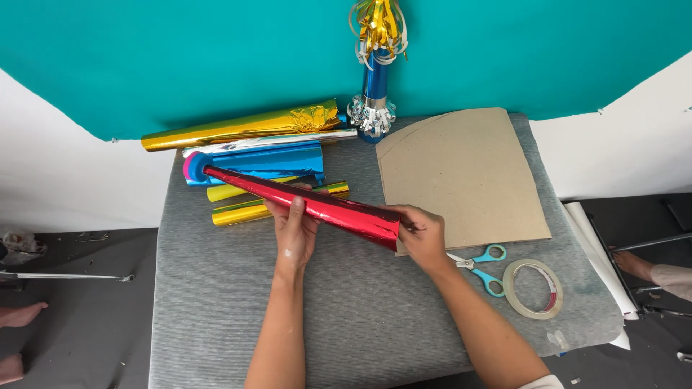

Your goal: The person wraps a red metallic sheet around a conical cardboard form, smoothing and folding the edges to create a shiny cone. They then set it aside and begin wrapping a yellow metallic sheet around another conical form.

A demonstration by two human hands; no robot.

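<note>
Red foil cone [303,203] between both hands — left hand [294,234] wrapped mid-length, right hand [422,234] pinching its wide end.

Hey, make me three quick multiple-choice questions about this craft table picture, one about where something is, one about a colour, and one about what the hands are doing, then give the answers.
1. Where do the scissors lie?
A. On the gold cone
B. Between the cardboard sheet and the tape roll
C. On the floor

2. What colour is the cone in the hands?
A. Red
B. Green
C. Silver

3. How is the red cone held?
A. Left hand alone
B. Lying untouched
C. Both hands

Answers: 1 B, they sit just below the cardboard's edge, left of the tape. 2 A, its foil is shiny red. 3 C, the left hand wraps the middle and the right hand grips the wide end.
</note>
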